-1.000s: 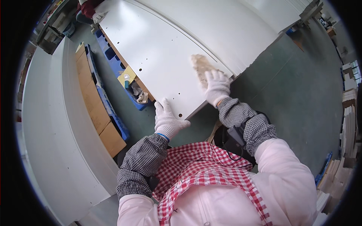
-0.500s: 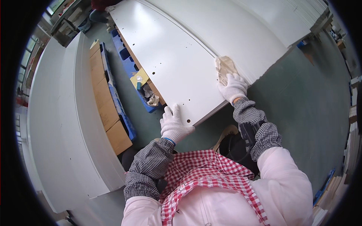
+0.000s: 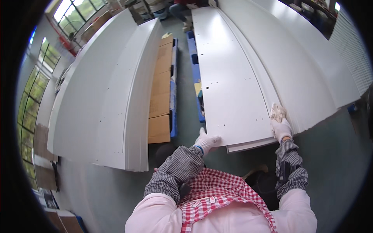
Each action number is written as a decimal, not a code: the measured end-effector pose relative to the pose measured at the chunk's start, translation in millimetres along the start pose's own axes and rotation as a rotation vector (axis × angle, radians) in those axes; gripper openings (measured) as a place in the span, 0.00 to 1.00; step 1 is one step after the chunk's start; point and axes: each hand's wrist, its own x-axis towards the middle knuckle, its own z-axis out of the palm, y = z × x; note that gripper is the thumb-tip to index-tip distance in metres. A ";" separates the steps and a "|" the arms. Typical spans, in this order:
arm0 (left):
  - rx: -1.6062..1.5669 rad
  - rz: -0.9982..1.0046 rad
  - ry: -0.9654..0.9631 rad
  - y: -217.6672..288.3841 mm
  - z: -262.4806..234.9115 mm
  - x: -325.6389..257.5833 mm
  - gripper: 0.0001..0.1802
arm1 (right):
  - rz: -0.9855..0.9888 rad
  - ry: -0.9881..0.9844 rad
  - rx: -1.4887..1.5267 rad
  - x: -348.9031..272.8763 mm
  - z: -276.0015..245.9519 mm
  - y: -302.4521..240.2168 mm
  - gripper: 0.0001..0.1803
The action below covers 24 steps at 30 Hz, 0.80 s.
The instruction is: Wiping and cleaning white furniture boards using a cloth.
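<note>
A long white panel (image 3: 233,97) with small drilled holes lies on top of a stack in front of me. My left hand (image 3: 207,141), in a white knit glove, is at its near left corner, the thumb on the near edge and the fingers along the left side. My right hand (image 3: 281,129), gloved too, is closed on a crumpled off-white cloth (image 3: 278,112) at the panel's right edge. Below the near edge, part of another white panel (image 3: 250,145) sticks out.
On the left stands another stack of white panels (image 3: 97,97). Cardboard (image 3: 159,105) on a blue pallet (image 3: 173,116) lies beside it. More large white panels (image 3: 307,77) lie to the right. A person (image 3: 180,11) is at the panel's far end.
My view has swung left, so the panel appears farther right and more upright. My left hand's fingers have shifted from its top to the corner. The cloth, still in my right hand, is nearer the near edge.
</note>
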 end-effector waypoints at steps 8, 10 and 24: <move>-0.316 -0.051 -0.035 6.5 -11.9 -17.1 0.27 | 0.136 -0.531 0.732 32.7 1.4 36.4 0.13; -0.276 -0.049 -0.032 13.7 -18.2 -23.0 0.27 | 0.098 -0.545 0.821 32.4 5.9 43.0 0.13; 0.779 0.699 -0.052 90.2 -156.0 -101.9 0.20 | -0.060 -0.579 0.546 -54.5 28.4 -47.8 0.10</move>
